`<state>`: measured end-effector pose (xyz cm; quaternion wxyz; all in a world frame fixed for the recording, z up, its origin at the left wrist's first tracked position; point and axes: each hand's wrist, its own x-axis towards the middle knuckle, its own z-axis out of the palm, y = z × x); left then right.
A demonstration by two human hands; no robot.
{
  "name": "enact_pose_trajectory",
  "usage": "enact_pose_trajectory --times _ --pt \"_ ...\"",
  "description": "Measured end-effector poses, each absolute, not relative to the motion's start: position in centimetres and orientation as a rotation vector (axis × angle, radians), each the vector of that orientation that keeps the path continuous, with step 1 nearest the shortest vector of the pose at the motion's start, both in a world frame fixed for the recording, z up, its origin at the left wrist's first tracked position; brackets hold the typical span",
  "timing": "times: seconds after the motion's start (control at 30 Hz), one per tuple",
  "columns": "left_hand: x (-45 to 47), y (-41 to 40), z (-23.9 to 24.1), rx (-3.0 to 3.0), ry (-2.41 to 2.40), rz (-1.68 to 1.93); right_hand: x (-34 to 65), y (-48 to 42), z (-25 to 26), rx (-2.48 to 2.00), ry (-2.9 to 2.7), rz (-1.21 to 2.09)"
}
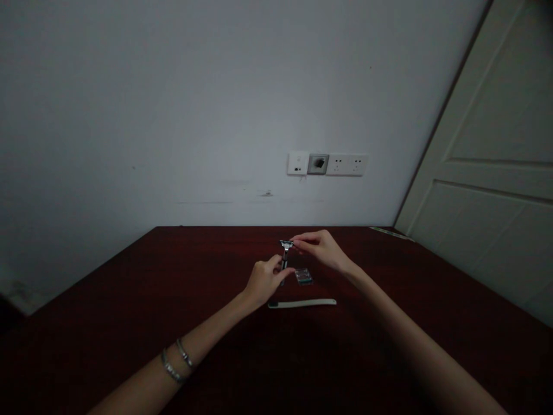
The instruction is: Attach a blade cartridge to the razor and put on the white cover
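Note:
My left hand [264,280] is closed around the handle of a safety razor [284,262], held upright with its head at the top. The thumb and fingers of my right hand [320,249] are pinched together at the right end of the razor's head. Just beyond my left thumb, a small clear plastic case [303,276] lies on the table; its contents are too small to make out. Nearer to me is a long, thin, slightly curved pale stick [305,303] with a dark left end, beside my left wrist.
The dark red wooden table [207,265] meets a white wall [173,115] at the back. Wall sockets [347,165] sit above its far edge. A pale panelled door [488,173] stands at the right, and a thin patterned strip [391,233] lies at the far right edge.

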<state>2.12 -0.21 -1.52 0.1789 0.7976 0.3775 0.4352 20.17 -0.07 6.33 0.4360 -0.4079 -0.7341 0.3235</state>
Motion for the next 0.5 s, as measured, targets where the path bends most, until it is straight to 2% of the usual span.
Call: enact_pose_trajectory --times 0.5 --pt "2.53 -0.87 -0.76 2.353 1.212 1.191 20.25 -0.01 6.02 -0.935 -1.885 0.664"
